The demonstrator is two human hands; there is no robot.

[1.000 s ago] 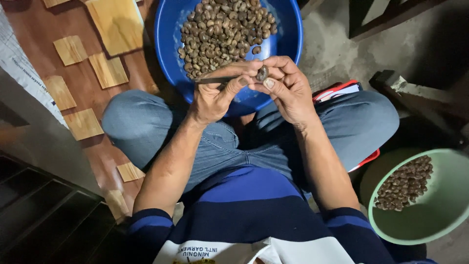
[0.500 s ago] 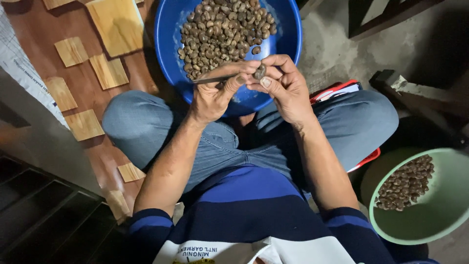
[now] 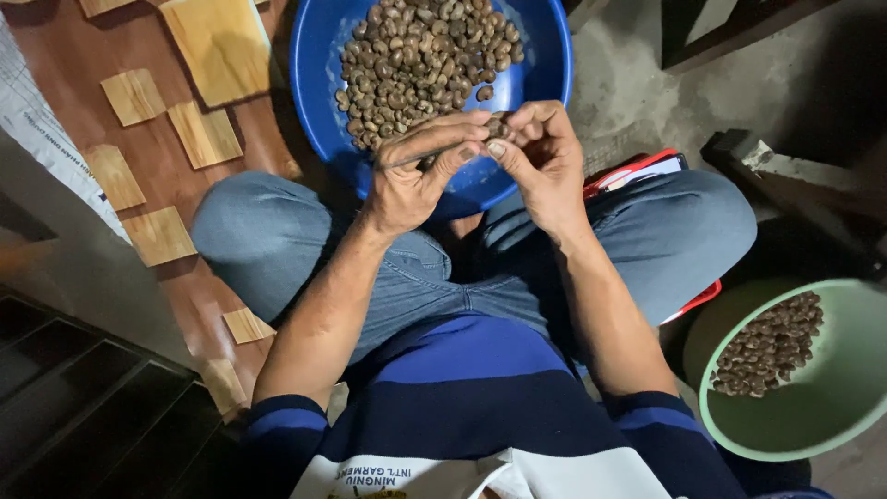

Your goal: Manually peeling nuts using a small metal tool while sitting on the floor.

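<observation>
Two hands, one nut, two round plastic basins.
Left hand [image 3: 411, 180] grips a thin metal blade [image 3: 416, 155]; right hand [image 3: 540, 162] pinches one dull brown nut [image 3: 496, 125] above the glossy blue basin [image 3: 545, 65]; pale green basin [image 3: 832, 407] sits well right.

Reddish-brown polished wood floor [image 3: 65, 51] lay left of grip, scattered with pale rectangular wooden offcuts [image 3: 205, 133]. Rough grey concrete floor [image 3: 637, 83] spread right of grip. Dark wooden furniture frame [image 3: 785, 176] stood further right. Dark slatted panel [image 3: 83, 397] sat low left. Light dim, shadows heavy at right.
</observation>
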